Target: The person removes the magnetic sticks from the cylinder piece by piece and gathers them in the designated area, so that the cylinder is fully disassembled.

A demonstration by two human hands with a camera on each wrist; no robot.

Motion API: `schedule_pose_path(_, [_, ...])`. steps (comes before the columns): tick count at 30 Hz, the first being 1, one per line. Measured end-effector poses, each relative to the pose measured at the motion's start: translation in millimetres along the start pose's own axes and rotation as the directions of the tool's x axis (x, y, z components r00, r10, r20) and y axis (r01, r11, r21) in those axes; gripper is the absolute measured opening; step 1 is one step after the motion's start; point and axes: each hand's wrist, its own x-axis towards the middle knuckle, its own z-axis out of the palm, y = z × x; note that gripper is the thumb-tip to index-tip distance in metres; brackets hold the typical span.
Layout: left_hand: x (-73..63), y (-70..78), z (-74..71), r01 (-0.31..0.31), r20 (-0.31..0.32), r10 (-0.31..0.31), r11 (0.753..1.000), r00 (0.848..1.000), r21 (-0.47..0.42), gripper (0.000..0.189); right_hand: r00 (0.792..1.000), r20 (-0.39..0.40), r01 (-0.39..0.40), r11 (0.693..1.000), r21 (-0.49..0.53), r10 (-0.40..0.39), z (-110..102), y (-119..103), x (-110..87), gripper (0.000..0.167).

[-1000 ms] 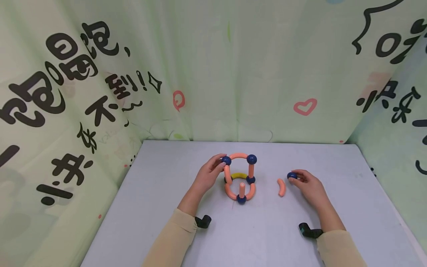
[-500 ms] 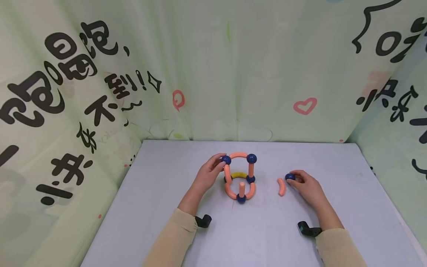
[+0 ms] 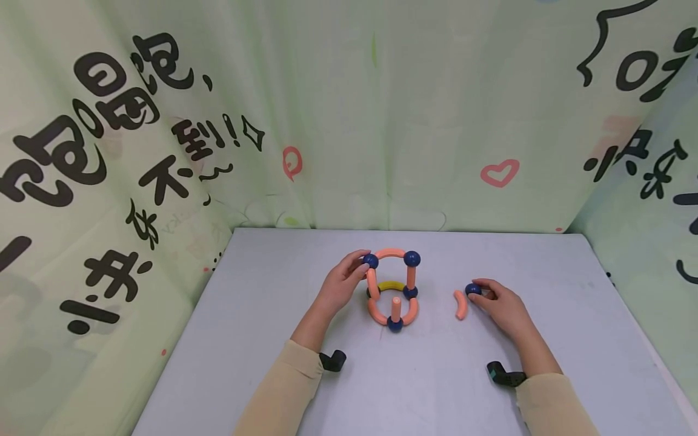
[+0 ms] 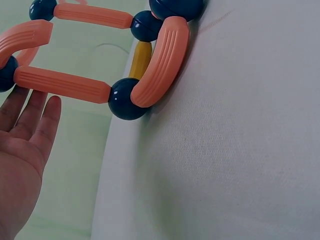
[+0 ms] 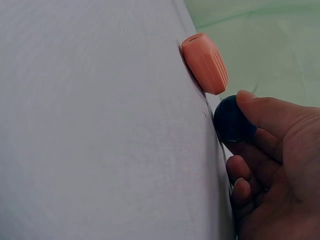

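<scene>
On the table stands a framework of orange magnetic rods and dark blue balls, with one yellow curved rod at its back. My left hand holds the blue ball at its upper left corner. From that ball a curved orange rod sticks out with a free end. A short upright rod rises from the front ball. To the right, my right hand pinches a loose blue ball between thumb and fingers. Just left of it lies a loose curved orange rod.
The light table carries the framework and loose pieces. Printed curtains hang behind the table and along both sides. A black camera mount sits on each wrist, the left mount and the right mount.
My right hand has moved slightly left with the blue ball, closer to the loose curved rod. My left hand and the framework have stayed in place.
</scene>
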Motion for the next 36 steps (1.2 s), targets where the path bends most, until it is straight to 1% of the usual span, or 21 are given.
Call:
schedule_pose_path(7, [0.4,-1.4,0.3,-0.008,-0.002,0.008,1.000,1.000,0.003,0.038,1.000,0.006,-0.028,1.000,0.008,0.028,-0.2,-0.4,-0.1,0.067])
schedule_pose_path(11, [0.3,-1.3,0.5,0.003,-0.003,-0.003,1.000,1.000,0.005,0.037,0.999,-0.019,-0.044,0.999,0.029,0.045,-1.9,-4.6,-2.1,0.067])
schedule_pose_path(15, [0.5,-1.4,0.1,-0.006,0.000,0.006,1.000,1.000,0.003,0.038,0.996,-0.062,-0.053,0.997,0.052,0.056,-4.9,-11.9,-5.2,0.065])
schedule_pose_path(20, [0.7,-0.7,-0.1,-0.005,0.002,0.005,1.000,1.000,-0.001,0.039,0.995,-0.084,-0.055,0.997,0.060,0.060,-8.6,-22.6,-8.6,0.062])
schedule_pose_path(23, [0.5,-0.2,0.1,0.000,0.001,0.000,1.000,1.000,0.001,0.038,0.995,-0.101,-0.012,0.999,0.052,0.017,-10.6,-30.3,-11.5,0.060])
schedule_pose_path(27, [0.0,0.3,-0.1,-0.003,0.000,0.003,1.000,1.000,0.003,0.038,0.993,-0.106,0.057,0.997,0.058,-0.050,-12.0,-46.9,-17.8,0.056])
schedule_pose_path(30, [-0.5,1.5,-0.4,-0.003,0.000,0.003,1.000,1.000,-0.001,0.038,0.996,-0.066,0.068,0.995,0.079,-0.063,-9.1,-62.2,-23.5,0.055])
schedule_pose_path(33, [-1.2,2.8,-0.7,0.000,0.000,0.000,1.000,1.000,-0.004,0.038,0.996,0.005,0.092,0.990,0.104,-0.093,-1.7,-75.2,-28.9,0.051])
schedule_pose_path(36, [-1.4,2.8,-0.7,0.001,0.001,-0.001,1.000,1.000,-0.008,0.037,0.983,0.051,0.168,0.981,0.100,-0.174,9.2,-86.2,-34.0,0.047])
